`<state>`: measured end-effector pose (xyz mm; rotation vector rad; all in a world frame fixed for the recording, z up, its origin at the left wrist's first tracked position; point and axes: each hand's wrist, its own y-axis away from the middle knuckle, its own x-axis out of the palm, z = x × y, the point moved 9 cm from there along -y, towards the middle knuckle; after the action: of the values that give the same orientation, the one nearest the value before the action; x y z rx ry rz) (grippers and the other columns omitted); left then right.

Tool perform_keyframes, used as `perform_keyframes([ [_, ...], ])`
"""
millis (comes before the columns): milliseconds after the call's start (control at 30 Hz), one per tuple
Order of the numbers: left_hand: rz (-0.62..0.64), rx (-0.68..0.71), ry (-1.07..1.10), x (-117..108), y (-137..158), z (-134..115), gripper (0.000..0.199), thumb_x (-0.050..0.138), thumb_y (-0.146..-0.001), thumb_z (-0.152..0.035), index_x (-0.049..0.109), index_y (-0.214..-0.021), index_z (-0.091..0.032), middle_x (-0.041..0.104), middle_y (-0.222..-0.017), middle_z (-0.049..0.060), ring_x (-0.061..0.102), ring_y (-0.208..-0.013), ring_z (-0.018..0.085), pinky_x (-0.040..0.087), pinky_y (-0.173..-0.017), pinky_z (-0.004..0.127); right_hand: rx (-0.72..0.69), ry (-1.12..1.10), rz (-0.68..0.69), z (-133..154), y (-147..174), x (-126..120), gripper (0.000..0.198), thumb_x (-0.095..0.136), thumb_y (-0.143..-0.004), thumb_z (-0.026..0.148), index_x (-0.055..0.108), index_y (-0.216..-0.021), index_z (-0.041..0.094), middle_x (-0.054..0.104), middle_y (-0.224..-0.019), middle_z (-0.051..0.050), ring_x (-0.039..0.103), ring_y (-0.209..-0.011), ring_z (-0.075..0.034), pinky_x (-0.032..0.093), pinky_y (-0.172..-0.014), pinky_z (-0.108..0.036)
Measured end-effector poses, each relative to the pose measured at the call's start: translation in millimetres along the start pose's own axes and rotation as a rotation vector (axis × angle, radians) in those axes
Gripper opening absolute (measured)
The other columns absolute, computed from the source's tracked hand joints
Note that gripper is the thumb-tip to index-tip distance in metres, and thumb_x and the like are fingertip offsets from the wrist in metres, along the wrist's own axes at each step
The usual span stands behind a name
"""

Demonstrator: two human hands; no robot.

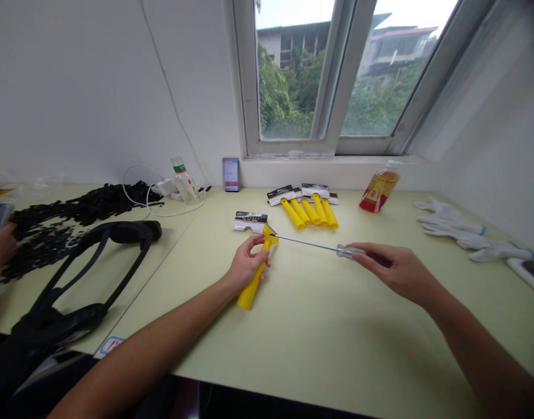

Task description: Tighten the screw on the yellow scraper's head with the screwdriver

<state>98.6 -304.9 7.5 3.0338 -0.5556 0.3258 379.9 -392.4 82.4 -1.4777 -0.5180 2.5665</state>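
Observation:
My left hand (pixel 248 263) is wrapped round a yellow scraper handle (pixel 250 292), tilted with its head up and away from me. My right hand (pixel 395 270) grips a screwdriver (pixel 310 242) with a clear and dark handle. Its long shaft points left, and the tip is at the head of the yellow handle; whether it sits in a screw is too small to tell. Just behind the head lies a flat black-and-white labelled piece (pixel 250 222). Farther back, several yellow-handled scrapers (pixel 311 213) with similar black-and-white labelled heads lie in a group.
A phone (pixel 230 174) leans against the wall. A clear bottle (pixel 186 181) and white cable stand left, a red-yellow bottle (pixel 379 187) right. White gloves (pixel 467 230) lie far right. At left are black strips (pixel 81 203), a black-framed object (pixel 113 233) and another person's hand (pixel 2 244).

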Motion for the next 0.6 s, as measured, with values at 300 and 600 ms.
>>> perform_keyframes([
  [300, 0.003, -0.032, 0.054, -3.4, -4.2, 6.0, 0.056, 0.076, -0.075, -0.032, 0.052, -0.123, -0.021, 0.043, -0.136, 0.017, 0.062, -0.064, 0.012, 0.045, -0.035, 0.019, -0.163, 0.104, -0.104, 27.9, 7.0, -6.7, 0.034, 0.055, -0.091, 0.046, 0.070, -0.113, 0.024, 0.070, -0.086, -0.004, 0.060, -0.065, -0.013, 0.047, -0.064, -0.028],
  [600, -0.057, 0.005, 0.030, -11.8, -6.8, -4.7, 0.054, 0.075, -0.075, -0.030, 0.052, -0.123, -0.019, 0.043, -0.137, 0.018, 0.061, -0.062, 0.011, 0.045, -0.035, 0.019, 0.127, -0.403, 0.125, 1.4, 7.7, 25.3, 0.043, 0.056, -0.089, 0.048, 0.043, -0.125, 0.028, 0.059, -0.089, -0.001, 0.049, -0.062, -0.011, 0.044, -0.056, -0.026],
])
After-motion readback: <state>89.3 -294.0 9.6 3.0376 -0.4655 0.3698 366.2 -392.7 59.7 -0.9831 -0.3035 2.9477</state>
